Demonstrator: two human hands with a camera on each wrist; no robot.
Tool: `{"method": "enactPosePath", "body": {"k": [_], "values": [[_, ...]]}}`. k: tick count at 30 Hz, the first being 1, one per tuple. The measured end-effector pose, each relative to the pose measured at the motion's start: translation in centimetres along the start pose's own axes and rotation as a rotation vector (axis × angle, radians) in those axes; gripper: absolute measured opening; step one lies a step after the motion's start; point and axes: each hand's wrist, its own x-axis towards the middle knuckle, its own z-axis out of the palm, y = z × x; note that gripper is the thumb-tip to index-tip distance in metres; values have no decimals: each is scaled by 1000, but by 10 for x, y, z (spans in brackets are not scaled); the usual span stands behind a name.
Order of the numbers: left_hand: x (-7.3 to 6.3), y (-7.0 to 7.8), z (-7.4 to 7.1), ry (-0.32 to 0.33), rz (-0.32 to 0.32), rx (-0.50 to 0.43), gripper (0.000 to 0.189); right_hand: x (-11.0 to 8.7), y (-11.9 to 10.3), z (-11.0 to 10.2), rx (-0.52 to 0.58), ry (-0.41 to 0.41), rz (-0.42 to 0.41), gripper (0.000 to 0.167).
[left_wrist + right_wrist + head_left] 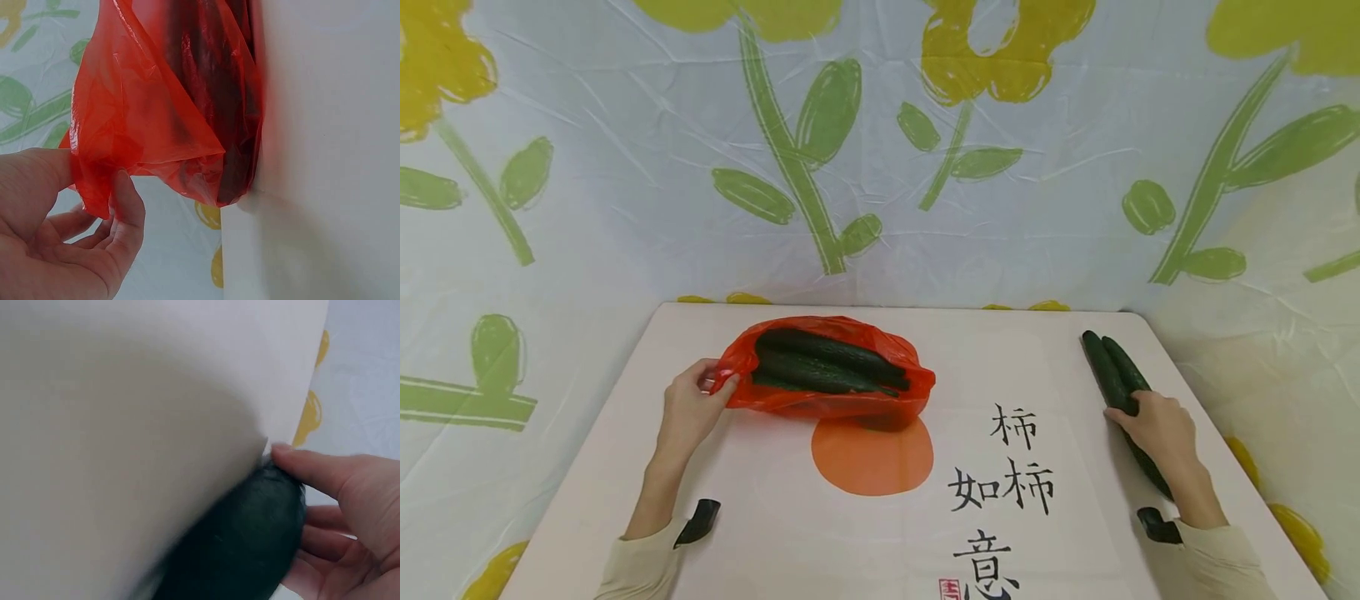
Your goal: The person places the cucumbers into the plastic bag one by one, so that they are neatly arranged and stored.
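Observation:
On the left of the table, my left hand [688, 408] pinches the edge of a thin red plastic bag [820, 407] between thumb and fingers. Dark green cucumbers [808, 372] lie inside it, seen through its opening in the head view. The left wrist view shows the bag's gathered corner [97, 187] between the fingertips. At the right side, my right hand [1165, 429] grips a long cucumber [1101, 362], thumb on one side and fingers on the other. A second cucumber [1123, 362] lies against it, partly hidden by the hand.
The white table [1000, 350] carries a printed orange shape [872, 458] and black written characters [1003, 487] between the hands. A flower-patterned cloth [880, 208] hangs behind and around the table. Black wrist devices [700, 521] sit at both sleeves.

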Motion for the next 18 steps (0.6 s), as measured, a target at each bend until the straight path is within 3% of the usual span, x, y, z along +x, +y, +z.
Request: {"method": "enactPosePath", "body": {"k": [6, 18], "values": [[-1, 0, -2, 2, 1, 4, 31, -2, 1, 0, 69, 22, 29, 51], [-1, 0, -2, 9, 0, 3, 31, 2, -10, -2, 214, -44, 133, 55]]}}
